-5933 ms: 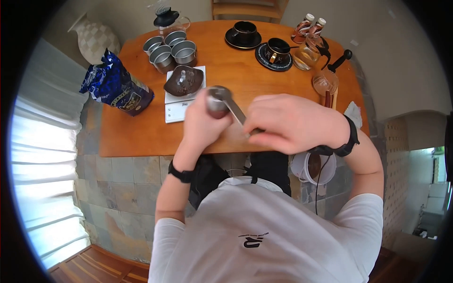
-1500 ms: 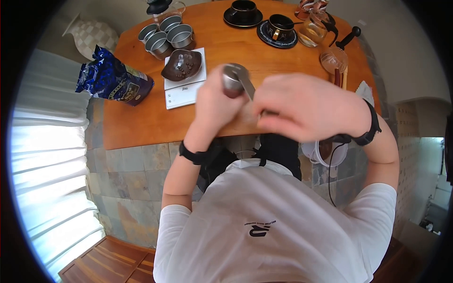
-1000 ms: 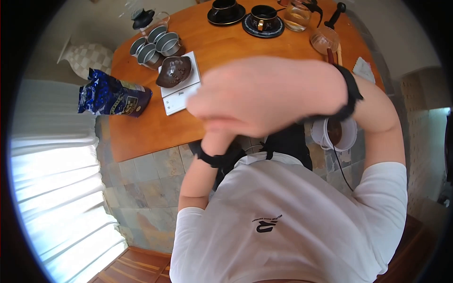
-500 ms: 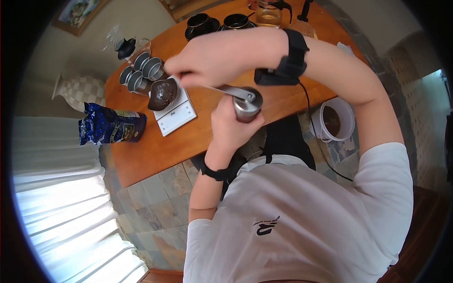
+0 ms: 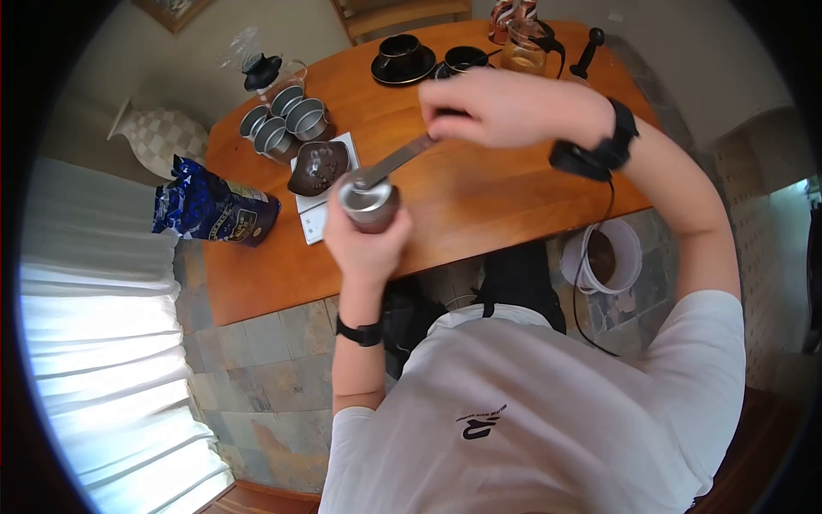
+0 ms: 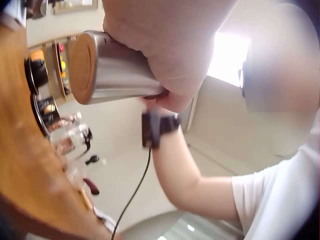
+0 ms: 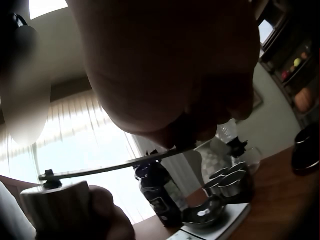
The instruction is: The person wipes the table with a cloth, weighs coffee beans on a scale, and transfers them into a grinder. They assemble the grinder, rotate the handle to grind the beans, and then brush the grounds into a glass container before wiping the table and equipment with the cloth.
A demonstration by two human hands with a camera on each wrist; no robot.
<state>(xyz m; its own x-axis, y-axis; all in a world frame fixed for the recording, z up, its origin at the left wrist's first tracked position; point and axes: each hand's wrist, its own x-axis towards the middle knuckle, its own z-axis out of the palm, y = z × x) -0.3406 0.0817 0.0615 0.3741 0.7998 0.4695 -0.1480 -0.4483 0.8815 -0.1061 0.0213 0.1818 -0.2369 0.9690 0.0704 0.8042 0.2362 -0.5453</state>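
My left hand (image 5: 361,253) grips the body of a metal hand coffee grinder (image 5: 370,210) above the table's front edge. Its flat steel crank arm (image 5: 398,161) points up and to the right in the head view. At the crank's far end my right hand (image 5: 514,107) holds the handle, its knob hidden inside the curled fingers. The left wrist view shows the grinder's smooth steel body (image 6: 122,72) tilted, with its round base (image 6: 84,69) visible. In the right wrist view the crank (image 7: 115,167) runs from the grinder's top to the right hand (image 7: 170,65).
Behind the grinder, a dark bowl (image 5: 318,169) with a few coffee beans sits on a white scale (image 5: 313,224). Left stands a blue bag (image 5: 218,210); several metal cups (image 5: 304,120) are behind. Black cups and saucers (image 5: 402,58) and a glass pot (image 5: 524,50) stand at the back.
My right hand has carried the crank round from the grinder's left side to its far right. The grinder and left hand sit further left in the head view, which has also shifted.
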